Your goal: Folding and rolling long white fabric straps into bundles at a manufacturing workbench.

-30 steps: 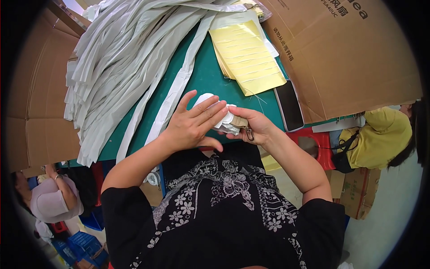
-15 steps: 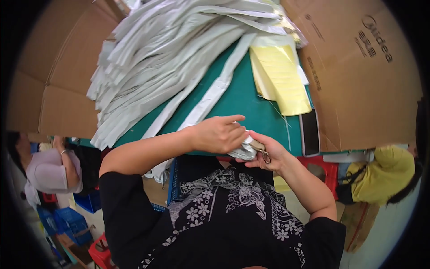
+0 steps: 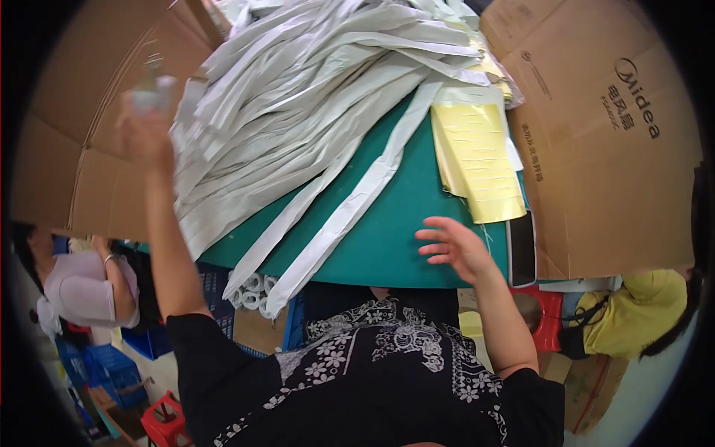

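Note:
My left hand is raised at the far left, in front of a cardboard box, and smeared by motion. At its fingertips is a small whitish bundle with something metallic above it, also blurred; it looks held. My right hand hovers over the green table near its front edge, fingers apart and holding nothing. Between the hands, a heap of long white plastic-wrapped strips spreads across the table. Two single strips lie apart from it, and one hangs over the front edge.
Yellow sheets lie at the right, beside a dark phone-like device. Cardboard boxes stand left and right. A blue crate is below the table. Two people sit at either side; red stools stand nearby.
My left hand has swung from the middle to the far upper left with the white bundle. My right hand has let go of the bundle and opened.

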{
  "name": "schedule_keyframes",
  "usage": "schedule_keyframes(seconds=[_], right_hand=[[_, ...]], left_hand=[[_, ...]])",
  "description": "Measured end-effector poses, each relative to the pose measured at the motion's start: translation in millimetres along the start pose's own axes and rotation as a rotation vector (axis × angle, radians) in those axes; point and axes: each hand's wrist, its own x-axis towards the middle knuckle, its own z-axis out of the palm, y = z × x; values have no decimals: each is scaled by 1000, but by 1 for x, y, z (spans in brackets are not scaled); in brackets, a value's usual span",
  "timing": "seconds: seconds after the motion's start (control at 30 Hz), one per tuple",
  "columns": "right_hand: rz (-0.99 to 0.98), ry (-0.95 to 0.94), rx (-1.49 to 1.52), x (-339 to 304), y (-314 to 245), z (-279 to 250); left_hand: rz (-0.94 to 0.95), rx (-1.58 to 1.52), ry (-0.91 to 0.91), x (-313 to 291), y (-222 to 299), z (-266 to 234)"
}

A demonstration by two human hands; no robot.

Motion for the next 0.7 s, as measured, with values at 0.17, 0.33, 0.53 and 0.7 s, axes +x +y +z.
schedule_keyframes(seconds=[0.17, 0.33, 0.53, 0.7], right_hand=[[-122, 182, -386, 33, 25, 15], [-157, 269, -930, 62, 13, 39], [-224, 460, -1490, 128, -10, 65], [-134, 403, -1352, 118, -9, 67]], left_hand=[[50, -251, -301, -42, -149, 90], [64, -69, -348, -48, -71, 77], [86, -619, -1079, -102, 113, -45], [92, -495, -1329, -170, 169, -82]])
